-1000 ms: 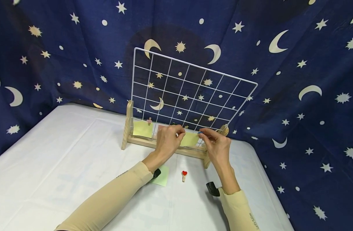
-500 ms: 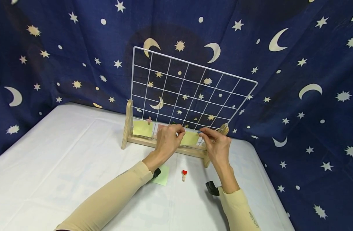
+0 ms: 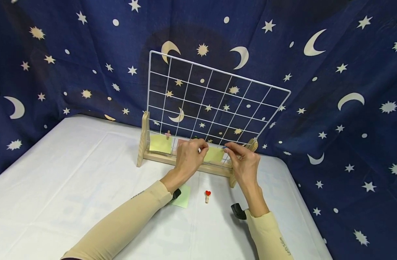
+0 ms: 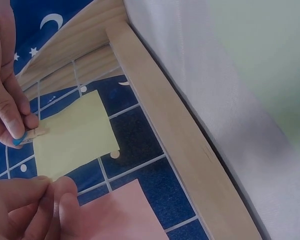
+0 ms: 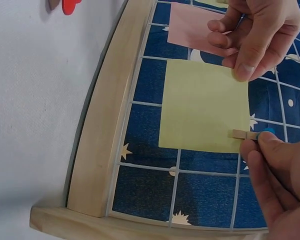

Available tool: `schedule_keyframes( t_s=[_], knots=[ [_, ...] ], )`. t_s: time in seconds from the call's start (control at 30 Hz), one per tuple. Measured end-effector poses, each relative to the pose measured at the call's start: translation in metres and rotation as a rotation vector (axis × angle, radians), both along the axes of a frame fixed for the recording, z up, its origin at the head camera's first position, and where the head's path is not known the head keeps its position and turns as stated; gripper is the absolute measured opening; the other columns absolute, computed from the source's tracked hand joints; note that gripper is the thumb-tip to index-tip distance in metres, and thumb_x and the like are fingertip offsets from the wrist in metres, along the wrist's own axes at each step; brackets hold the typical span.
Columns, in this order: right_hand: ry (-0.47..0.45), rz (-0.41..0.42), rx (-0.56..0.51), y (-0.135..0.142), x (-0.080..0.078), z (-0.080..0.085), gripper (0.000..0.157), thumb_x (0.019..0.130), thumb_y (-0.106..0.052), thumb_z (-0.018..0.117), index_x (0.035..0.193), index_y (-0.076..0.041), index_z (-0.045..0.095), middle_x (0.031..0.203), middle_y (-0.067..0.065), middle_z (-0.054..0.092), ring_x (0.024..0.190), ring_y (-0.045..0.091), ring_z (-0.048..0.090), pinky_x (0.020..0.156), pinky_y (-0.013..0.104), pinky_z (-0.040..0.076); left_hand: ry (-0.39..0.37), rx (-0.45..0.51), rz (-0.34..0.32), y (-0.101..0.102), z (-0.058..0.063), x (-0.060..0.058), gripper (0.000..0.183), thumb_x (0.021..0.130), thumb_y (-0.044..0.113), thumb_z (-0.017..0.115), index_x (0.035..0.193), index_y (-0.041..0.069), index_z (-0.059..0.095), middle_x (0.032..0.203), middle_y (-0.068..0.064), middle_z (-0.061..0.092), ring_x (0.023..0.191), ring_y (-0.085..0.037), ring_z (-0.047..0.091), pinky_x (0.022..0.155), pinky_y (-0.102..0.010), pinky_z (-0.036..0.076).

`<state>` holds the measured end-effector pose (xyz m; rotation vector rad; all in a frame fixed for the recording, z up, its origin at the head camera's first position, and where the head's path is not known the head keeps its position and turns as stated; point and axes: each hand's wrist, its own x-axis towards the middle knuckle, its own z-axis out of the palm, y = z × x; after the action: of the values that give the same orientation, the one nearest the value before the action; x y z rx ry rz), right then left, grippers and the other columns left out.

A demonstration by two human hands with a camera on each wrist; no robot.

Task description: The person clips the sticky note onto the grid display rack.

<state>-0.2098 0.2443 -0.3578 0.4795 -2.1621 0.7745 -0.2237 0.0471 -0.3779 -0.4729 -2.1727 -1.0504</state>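
A yellow paper note point(image 5: 205, 105) lies against the lower right of a white wire grid point(image 3: 218, 104). My left hand point(image 3: 190, 155) pinches the note's upper left corner between thumb and finger. At its upper right corner, my right hand point(image 3: 245, 160) pinches a small wooden clothespin point(image 5: 242, 134) with a blue top. In the right wrist view the clothespin's tip overlaps the note's edge. A pink note point(image 5: 195, 30) hangs beside it, partly hidden by my left hand in the head view. Further left, another yellow note point(image 3: 160, 144) hangs under a clothespin with a pink heart point(image 3: 167, 135).
The grid stands in a wooden base point(image 3: 162, 157) on a white-covered table point(image 3: 71, 187). A green note point(image 3: 182, 198) lies partly under my left forearm. Near it lies a clothespin with a red heart point(image 3: 207, 196). Behind hangs a blue star-and-moon cloth point(image 3: 87, 54).
Both hands stay at the yellow note's corners, with hardly any movement. The head view shifts very slightly.
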Motion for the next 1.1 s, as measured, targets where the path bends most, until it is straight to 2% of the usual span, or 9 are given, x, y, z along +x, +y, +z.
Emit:
schedule_keyframes(
  t_s=[0.3, 0.7, 0.83, 0.97, 1.1],
  knots=[
    [-0.031, 0.001, -0.015, -0.0020, 0.0011, 0.0001, 0.016, 0.089, -0.011, 0.082, 0.104, -0.007, 0.083, 0.092, 0.008, 0.082, 0.072, 0.025, 0.078, 0.068, 0.002, 0.045, 0.019, -0.001, 0.004, -0.0002, 0.0010, 0.0001, 0.007, 0.088, 0.008, 0.083, 0.084, 0.013, 0.080, 0.078, 0.001, 0.078, 0.061, -0.013, 0.067, 0.065, -0.036, 0.049],
    [-0.032, 0.030, -0.043, -0.0016, -0.0012, -0.0006, 0.018, 0.090, -0.008, 0.083, 0.108, -0.005, 0.082, 0.095, 0.009, 0.082, 0.075, 0.027, 0.079, 0.070, 0.004, 0.050, 0.022, 0.000, 0.028, 0.0000, 0.0002, -0.0007, 0.010, 0.087, 0.009, 0.083, 0.083, 0.017, 0.078, 0.077, 0.005, 0.076, 0.062, -0.013, 0.066, 0.066, -0.039, 0.049],
    [-0.029, 0.024, -0.030, -0.0022, -0.0005, -0.0003, 0.019, 0.090, -0.007, 0.083, 0.109, -0.005, 0.081, 0.095, 0.009, 0.082, 0.074, 0.027, 0.078, 0.068, 0.012, 0.055, 0.026, 0.000, 0.025, -0.0002, 0.0005, -0.0007, 0.010, 0.087, 0.008, 0.082, 0.084, 0.016, 0.078, 0.078, 0.004, 0.076, 0.062, -0.012, 0.066, 0.066, -0.038, 0.050],
    [-0.018, 0.015, -0.025, -0.0024, 0.0012, -0.0008, 0.020, 0.090, -0.005, 0.083, 0.109, -0.005, 0.081, 0.094, 0.011, 0.082, 0.074, 0.026, 0.078, 0.065, 0.024, 0.060, 0.033, 0.023, -0.012, -0.0005, 0.0008, -0.0004, 0.009, 0.088, 0.003, 0.081, 0.085, 0.011, 0.076, 0.078, 0.000, 0.076, 0.063, -0.013, 0.066, 0.061, -0.030, 0.051],
    [0.015, 0.011, -0.040, -0.0019, 0.0013, -0.0020, 0.019, 0.090, -0.002, 0.081, 0.109, -0.005, 0.081, 0.095, 0.011, 0.081, 0.074, 0.025, 0.077, 0.063, 0.032, 0.061, 0.037, 0.040, -0.048, -0.0003, 0.0009, -0.0007, 0.009, 0.088, -0.001, 0.080, 0.085, 0.006, 0.074, 0.076, -0.004, 0.073, 0.063, -0.013, 0.064, 0.058, -0.024, 0.051]
  ],
)
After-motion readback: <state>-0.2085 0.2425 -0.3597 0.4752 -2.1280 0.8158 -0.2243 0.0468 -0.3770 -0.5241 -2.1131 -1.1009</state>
